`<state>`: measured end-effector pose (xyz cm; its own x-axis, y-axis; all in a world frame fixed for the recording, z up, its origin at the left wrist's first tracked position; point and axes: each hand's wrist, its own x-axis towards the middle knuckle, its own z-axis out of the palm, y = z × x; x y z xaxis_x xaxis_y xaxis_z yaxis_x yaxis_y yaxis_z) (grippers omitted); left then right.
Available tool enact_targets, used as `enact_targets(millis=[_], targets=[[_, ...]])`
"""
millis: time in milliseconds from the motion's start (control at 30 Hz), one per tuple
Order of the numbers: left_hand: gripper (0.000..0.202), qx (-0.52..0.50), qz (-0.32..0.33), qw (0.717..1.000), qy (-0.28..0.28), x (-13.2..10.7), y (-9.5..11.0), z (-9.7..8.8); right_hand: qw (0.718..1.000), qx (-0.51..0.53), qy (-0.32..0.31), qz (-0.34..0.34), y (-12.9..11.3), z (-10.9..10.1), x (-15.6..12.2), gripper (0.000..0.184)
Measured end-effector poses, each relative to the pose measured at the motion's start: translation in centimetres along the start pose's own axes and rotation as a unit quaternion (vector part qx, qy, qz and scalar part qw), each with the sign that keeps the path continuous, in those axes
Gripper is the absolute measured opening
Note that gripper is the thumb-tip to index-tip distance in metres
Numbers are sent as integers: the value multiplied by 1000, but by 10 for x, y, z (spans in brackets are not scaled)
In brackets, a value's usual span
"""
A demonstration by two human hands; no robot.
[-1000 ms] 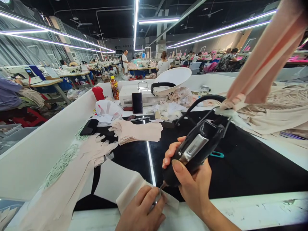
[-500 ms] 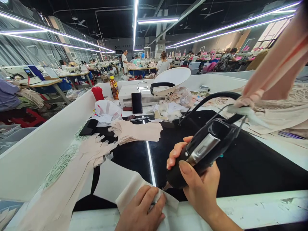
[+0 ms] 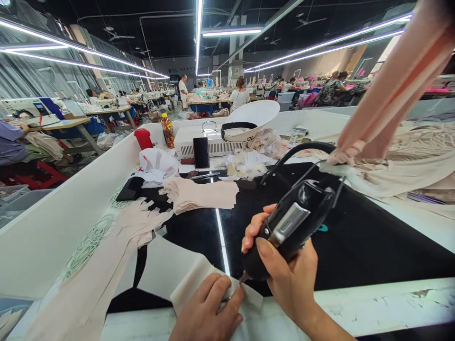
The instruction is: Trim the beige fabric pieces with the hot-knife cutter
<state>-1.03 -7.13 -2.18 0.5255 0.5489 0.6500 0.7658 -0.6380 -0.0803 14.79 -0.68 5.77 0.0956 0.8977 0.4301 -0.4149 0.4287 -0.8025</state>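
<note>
My right hand (image 3: 289,270) is wrapped round a black corded handheld power tool (image 3: 284,227) with a silver lever on its side. The tool tilts, and its narrow pointed tip touches or nearly touches the edge of a beige fabric piece (image 3: 194,279). With curled fingers, my left hand (image 3: 213,305) holds that fabric down at the table's front edge, just left of the tip. A small shiny metal thing shows between its fingers; I cannot make out what it is. Pink cloth (image 3: 398,94) is tied round the cord end of the tool and stretches up right.
A stack of beige fabric pieces (image 3: 201,193) lies on the black tabletop (image 3: 362,246), with long strips (image 3: 103,265) at left. Behind are a phone (image 3: 201,152), a white metal box (image 3: 185,142), a sun visor (image 3: 258,121) and a bottle (image 3: 167,130). A white side wall (image 3: 71,208) bounds the left.
My right hand and the tool have shifted slightly left, and the pink cloth has swung left with them. A small teal object now shows to the tool's right. My left hand has barely moved.
</note>
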Motion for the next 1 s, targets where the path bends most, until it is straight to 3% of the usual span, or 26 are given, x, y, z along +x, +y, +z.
enact_targets(millis=[200, 433, 667, 833, 1000], targets=[[43, -5, 0, 1000, 8, 1, 3, 0, 1000, 26, -10, -3, 3, 3, 0, 34], [37, -39, 1, 999, -26, -3, 2, -3, 1000, -8, -14, -3, 2, 5, 0, 27], [27, -139, -169, 972, -88, -14, -5, -13, 1000, 6, 10, -16, -1, 6, -1, 36], [37, -152, -168, 969, -94, -13, -18, -11, 999, -22, 7, -22, 1, 7, -3, 30], [40, -134, -129, 978, -92, -10, -24, -12, 999, -23, -4, -32, 3, 6, -5, 26]])
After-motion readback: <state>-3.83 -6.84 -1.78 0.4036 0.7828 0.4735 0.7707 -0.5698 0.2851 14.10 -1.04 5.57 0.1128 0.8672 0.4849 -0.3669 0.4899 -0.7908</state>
